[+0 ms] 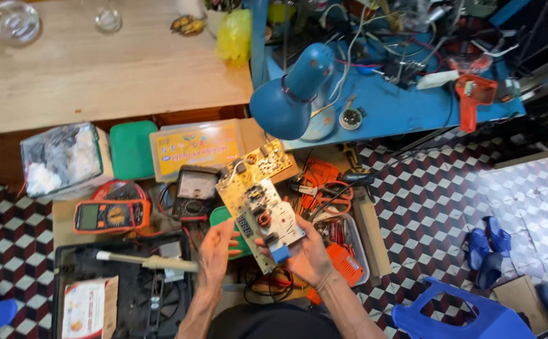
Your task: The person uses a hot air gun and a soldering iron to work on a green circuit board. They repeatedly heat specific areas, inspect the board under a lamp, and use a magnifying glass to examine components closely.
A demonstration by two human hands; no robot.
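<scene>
Left hand and right hand each grip a lower edge of a populated circuit board, held tilted between them above the cluttered floor. Left of the left hand lies a soldering iron; beyond it, an orange multimeter. Beyond the board's far end hangs a blue desk lamp, over a blue worktop.

1 head view, looking steeply down, close over cluttered floor
</scene>
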